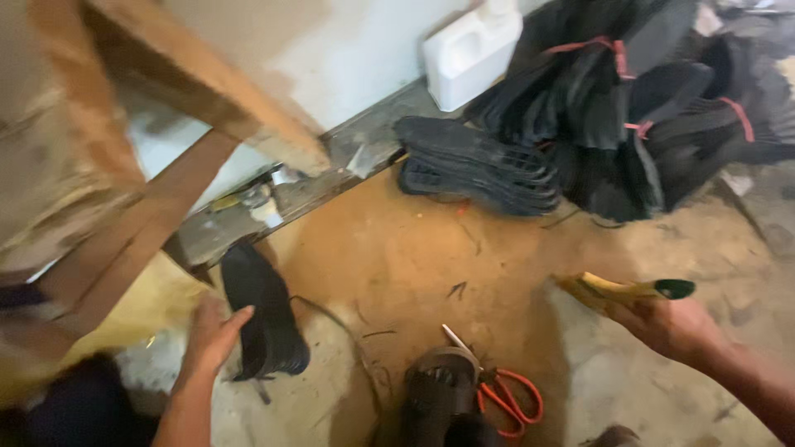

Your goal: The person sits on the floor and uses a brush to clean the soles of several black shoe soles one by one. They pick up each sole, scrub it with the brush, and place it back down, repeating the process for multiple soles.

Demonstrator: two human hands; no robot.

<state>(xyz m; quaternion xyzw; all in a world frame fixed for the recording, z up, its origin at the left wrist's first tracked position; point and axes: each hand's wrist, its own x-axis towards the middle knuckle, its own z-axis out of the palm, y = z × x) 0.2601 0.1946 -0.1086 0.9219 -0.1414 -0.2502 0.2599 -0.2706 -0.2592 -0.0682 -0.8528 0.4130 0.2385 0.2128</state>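
My left hand (211,335) rests against a stack of black shoe soles (263,313) standing on the floor at the lower left, fingers on its left side. My right hand (669,325) is closed around a yellowish brush-like tool (617,289) with a dark green tip, held out over the floor at the right. Between the hands lie red-handled scissors (503,393) next to a dark round object (443,377).
Bundles of black soles tied with red string (638,99) are heaped at the back right, with a loose stack (480,165) in front of them. A white plastic jug (470,51) leans on the wall. A wooden frame (157,207) stands at the left.
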